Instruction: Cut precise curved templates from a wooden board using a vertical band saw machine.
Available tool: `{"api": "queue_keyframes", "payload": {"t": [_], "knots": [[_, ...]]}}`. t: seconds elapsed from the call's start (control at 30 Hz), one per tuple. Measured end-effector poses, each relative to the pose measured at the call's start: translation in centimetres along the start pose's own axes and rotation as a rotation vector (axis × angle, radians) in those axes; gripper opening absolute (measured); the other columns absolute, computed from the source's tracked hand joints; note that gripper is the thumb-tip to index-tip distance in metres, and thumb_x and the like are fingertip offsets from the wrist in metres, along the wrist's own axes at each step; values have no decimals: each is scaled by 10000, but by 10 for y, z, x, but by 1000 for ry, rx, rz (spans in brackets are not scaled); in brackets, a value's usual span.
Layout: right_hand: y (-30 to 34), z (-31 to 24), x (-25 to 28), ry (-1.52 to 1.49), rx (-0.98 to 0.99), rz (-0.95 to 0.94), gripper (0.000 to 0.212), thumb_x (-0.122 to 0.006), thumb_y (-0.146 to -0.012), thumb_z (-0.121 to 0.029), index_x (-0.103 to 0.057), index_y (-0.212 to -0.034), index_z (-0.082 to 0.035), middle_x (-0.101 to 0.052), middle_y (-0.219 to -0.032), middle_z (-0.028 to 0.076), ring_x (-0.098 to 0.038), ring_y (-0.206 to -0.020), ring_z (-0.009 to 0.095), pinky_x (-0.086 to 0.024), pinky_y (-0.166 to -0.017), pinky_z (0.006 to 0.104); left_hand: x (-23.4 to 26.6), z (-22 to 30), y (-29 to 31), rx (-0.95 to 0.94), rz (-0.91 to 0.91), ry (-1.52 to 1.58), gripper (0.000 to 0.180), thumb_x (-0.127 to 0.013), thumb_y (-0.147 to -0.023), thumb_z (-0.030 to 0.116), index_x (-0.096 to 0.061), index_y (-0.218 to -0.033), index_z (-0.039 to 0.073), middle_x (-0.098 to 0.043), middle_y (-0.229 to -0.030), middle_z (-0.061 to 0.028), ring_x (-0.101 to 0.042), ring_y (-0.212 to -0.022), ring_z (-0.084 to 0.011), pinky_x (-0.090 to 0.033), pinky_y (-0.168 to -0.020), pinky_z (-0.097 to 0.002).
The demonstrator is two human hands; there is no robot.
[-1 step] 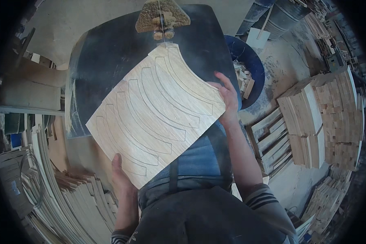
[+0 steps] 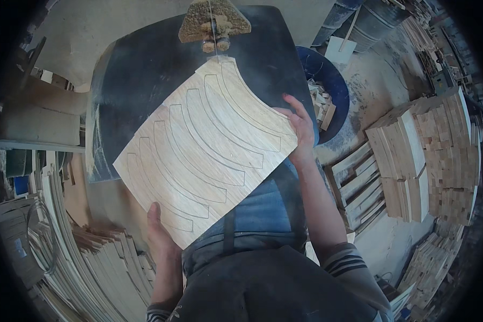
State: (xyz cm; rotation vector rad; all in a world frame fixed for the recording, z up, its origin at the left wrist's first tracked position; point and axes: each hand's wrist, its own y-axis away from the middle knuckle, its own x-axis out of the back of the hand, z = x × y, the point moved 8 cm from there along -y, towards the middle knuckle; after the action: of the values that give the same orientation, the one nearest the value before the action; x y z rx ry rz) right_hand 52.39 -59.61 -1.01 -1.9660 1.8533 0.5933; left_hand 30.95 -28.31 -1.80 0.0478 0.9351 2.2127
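A pale wooden board [image 2: 198, 145], marked with several curved pencil outlines, lies slanted over the dark saw table [image 2: 139, 80]. Its right edge is a concave cut. The board's far corner touches the thin blade [image 2: 216, 47] of a bandsaw, below the dust-caked blade guide [image 2: 214, 27]. My left hand [image 2: 162, 231] grips the near left edge, thumb on top and fingers hidden underneath. At the right corner my right hand [image 2: 301, 129] holds the board, with its index finger stretched out past the edge.
A dark blue tub [image 2: 338, 107] of wood offcuts stands right of the table. Stacks of cut wooden pieces [image 2: 408, 161] rise farther right. Long thin boards [image 2: 102, 257] lean at the lower left. Metal drums [image 2: 375, 27] stand at the far right.
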Motion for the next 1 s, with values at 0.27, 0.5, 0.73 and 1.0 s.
{"api": "queue_keyframes", "payload": {"t": [0.27, 0.5, 0.73, 1.0], "knots": [[-5, 0, 3, 37, 23, -13, 506, -439, -887, -172, -398, -1345, 38, -641, -1122, 229, -622, -1045, 256, -456, -934, 311, -3, 2, -4, -8, -24, -7, 624, -455, -921, 398, -355, -1385, -8, -508, -1275, -184, -530, -1156, -311, -440, -962, -418], [-8, -1, 0, 34, 16, -9, 512, -435, -889, -171, -384, -1352, 40, -639, -1128, 235, -623, -1050, 257, -457, -939, 313, -9, 4, -4, -23, -37, 18, 620, -449, -923, 404, -365, -1379, -8, -511, -1265, -186, -539, -1140, -310, -451, -946, -411], [-12, -1, -2, 15, 34, -16, 513, -430, -894, -168, -368, -1359, 41, -641, -1114, 247, -626, -1054, 268, -456, -947, 317, -9, 5, -9, -37, -13, 11, 632, -457, -918, 421, -368, -1375, -6, -513, -1260, -185, -538, -1140, -307, -448, -950, -408], [-17, -3, -2, 33, 37, -15, 507, -410, -901, -169, -358, -1360, 41, -632, -1128, 255, -621, -1070, 283, -452, -958, 324, -23, 8, 1, 15, -29, 83, 598, -487, -939, 336, -341, -1400, -15, -512, -1299, -201, -555, -1154, -313, -467, -978, -411]]}}
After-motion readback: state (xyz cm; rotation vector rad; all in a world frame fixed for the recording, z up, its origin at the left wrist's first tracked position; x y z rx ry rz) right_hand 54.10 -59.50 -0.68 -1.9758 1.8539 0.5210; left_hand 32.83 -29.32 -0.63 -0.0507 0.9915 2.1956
